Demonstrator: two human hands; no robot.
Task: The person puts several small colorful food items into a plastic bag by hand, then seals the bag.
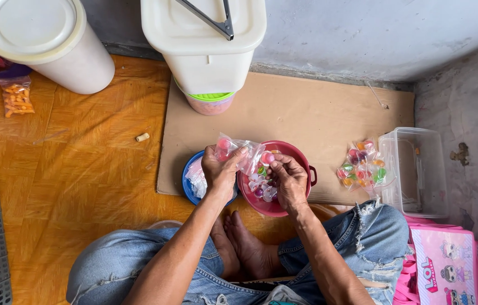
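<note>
While gripped, bag (239, 152) between hands.

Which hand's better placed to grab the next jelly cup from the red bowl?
Right, probably. The right hand is already over the red bowl among the cups; the left hand holds the clear bag open.

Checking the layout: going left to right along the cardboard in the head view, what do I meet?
Blue bowl → left hand with clear bag → red bowl → filled candy bags → clear box.
</note>
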